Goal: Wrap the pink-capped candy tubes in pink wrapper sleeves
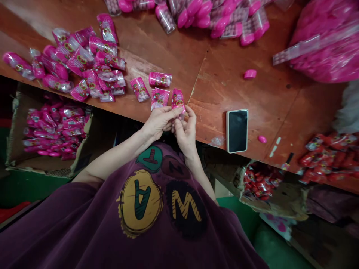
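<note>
Close to my body, at the table's front edge, my left hand [159, 122] and my right hand [185, 130] meet on one small candy bottle in a pink printed sleeve [177, 98]. The left thumb lies across its lower part. Fingers of my right hand are closed round the lower end, where round candies show faintly. My fingers hide part of that end. Just beyond my left hand lies a flat pink printed sleeve [159, 98]. Two more sleeved bottles, one lying sideways [160, 79] and one tilted [140, 89], rest beside it.
Sleeved bottles are heaped [81, 61] at the left, above a cardboard box [12, 130] of similar ones. Unsleeved candy tubes with pink caps [196, 15] lie at the back. A phone [237, 130], a loose pink cap [249, 74] and red packets [328, 157] are to the right.
</note>
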